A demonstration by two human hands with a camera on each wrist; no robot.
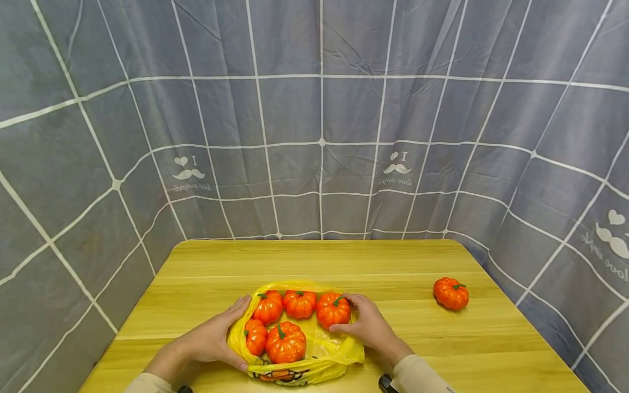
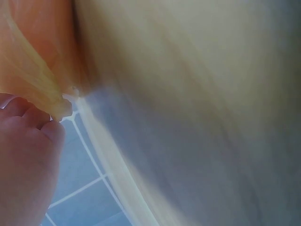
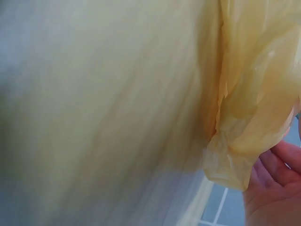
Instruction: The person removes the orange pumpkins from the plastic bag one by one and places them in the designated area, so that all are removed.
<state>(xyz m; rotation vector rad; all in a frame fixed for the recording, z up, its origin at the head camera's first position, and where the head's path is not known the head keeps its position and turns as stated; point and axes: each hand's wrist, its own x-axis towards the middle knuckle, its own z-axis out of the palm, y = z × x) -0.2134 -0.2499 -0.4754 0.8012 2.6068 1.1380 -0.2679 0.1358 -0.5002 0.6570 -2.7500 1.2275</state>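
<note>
A yellow plastic bag [image 1: 319, 349] lies with its mouth spread wide, and several small orange pumpkins with green stems sit inside, among them a larger front pumpkin [image 1: 286, 343]. My left hand [image 1: 211, 335] holds the bag's left side, thumb near the front rim and fingers toward the back. In the left wrist view the bag's yellow film [image 2: 44, 77] lies against those fingers. At the bag's right side, my right hand [image 1: 366, 325] grips the rightmost pumpkin [image 1: 333, 310] between thumb and fingers. The right wrist view shows the bag [image 3: 254, 108] hanging in folds beside that hand, hiding the pumpkin.
One more orange pumpkin [image 1: 450, 293] rests on the wooden table [image 1: 314, 259] at the right, outside the bag. A grey curtain [image 1: 295, 109] with white grid lines surrounds the table at the back and sides.
</note>
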